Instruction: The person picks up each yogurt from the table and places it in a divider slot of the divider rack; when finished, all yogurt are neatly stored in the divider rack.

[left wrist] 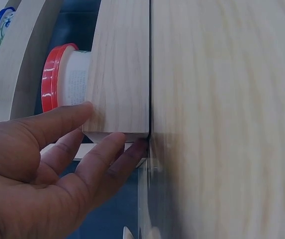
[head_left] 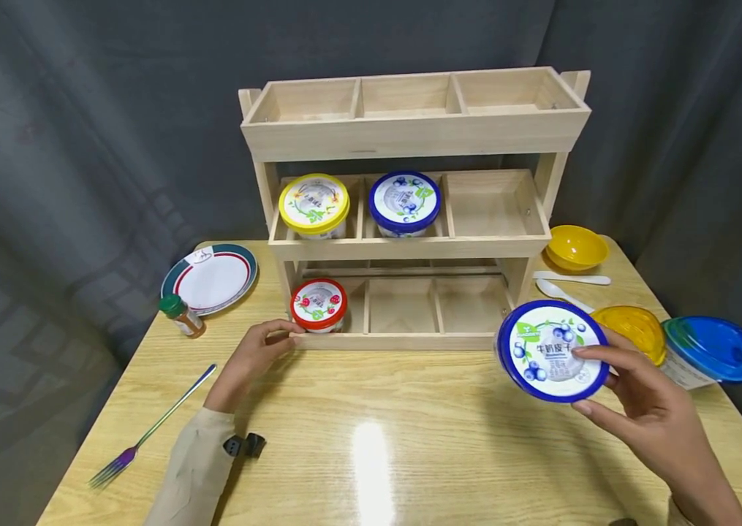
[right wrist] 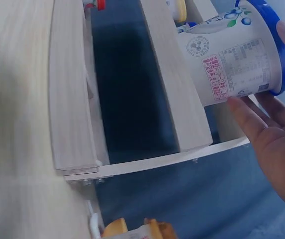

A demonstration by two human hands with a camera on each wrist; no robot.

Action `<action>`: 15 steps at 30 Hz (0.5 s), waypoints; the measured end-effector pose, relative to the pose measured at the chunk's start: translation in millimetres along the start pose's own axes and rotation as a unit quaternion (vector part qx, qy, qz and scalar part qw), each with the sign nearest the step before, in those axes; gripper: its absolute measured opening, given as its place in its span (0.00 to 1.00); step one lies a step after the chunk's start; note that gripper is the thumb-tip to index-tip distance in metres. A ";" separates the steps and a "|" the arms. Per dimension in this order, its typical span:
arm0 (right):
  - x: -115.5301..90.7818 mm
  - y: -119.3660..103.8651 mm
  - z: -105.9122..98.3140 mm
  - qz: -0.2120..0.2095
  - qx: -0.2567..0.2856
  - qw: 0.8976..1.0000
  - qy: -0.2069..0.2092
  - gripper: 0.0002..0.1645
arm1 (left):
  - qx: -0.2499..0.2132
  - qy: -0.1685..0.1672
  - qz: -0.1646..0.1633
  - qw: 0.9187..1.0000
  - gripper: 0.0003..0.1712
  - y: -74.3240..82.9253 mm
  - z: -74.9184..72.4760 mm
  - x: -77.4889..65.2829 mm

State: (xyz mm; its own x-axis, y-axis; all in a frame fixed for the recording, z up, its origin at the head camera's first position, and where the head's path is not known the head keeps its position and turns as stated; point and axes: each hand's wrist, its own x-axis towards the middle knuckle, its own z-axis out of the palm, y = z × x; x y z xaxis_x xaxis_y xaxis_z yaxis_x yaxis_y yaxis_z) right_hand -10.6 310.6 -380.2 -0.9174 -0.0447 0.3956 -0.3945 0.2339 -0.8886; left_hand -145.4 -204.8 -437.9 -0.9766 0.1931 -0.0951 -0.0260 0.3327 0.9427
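Observation:
My right hand (head_left: 647, 409) grips a white tub with a blue-rimmed lid (head_left: 551, 351) printed with blueberries. It holds the tub raised in front of the wooden rack's right side, lid facing me; the right wrist view shows fingers at the lid rim and wall. My left hand (head_left: 262, 354) touches the lower left corner of the wooden rack (head_left: 410, 139), its fingertips against the bottom tier's front board and end. Just behind those fingers, a red-lidded tub (head_left: 319, 305) sits in the bottom left compartment. A yellow-lidded tub (head_left: 314, 204) and another blue-lidded tub (head_left: 405, 203) occupy the middle tier.
To the left are a plate (head_left: 213, 281), a green-capped spice jar (head_left: 183, 316) and a fork (head_left: 153, 427). On the right stand a yellow bowl (head_left: 577, 248), white utensils (head_left: 571, 278), an amber container (head_left: 634, 332) and a blue-lidded container (head_left: 709, 351).

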 end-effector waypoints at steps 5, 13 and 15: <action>15.2 -12.1 -3.6 -0.053 -0.006 0.999 0.001 0.37 | 0.016 0.005 0.005 1.000 0.12 3.3 0.5 0.0; 48.7 -29.7 -2.3 -0.146 0.002 0.989 -0.005 0.39 | 0.028 0.015 0.003 0.999 0.11 5.1 3.2 -0.9; 56.4 -35.7 1.2 -0.140 0.004 0.990 0.002 0.36 | 0.031 0.015 0.006 0.999 0.11 4.2 3.3 -1.1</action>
State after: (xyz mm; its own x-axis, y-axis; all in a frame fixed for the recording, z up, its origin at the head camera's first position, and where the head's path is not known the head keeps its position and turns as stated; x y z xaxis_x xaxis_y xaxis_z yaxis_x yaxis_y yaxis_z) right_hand -48.2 298.6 -326.5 -0.7721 -0.1033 0.6270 -0.6334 0.2051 -0.7462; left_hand -143.7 -200.5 -434.9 -0.9826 0.1701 -0.0743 -0.0026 0.3873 0.9220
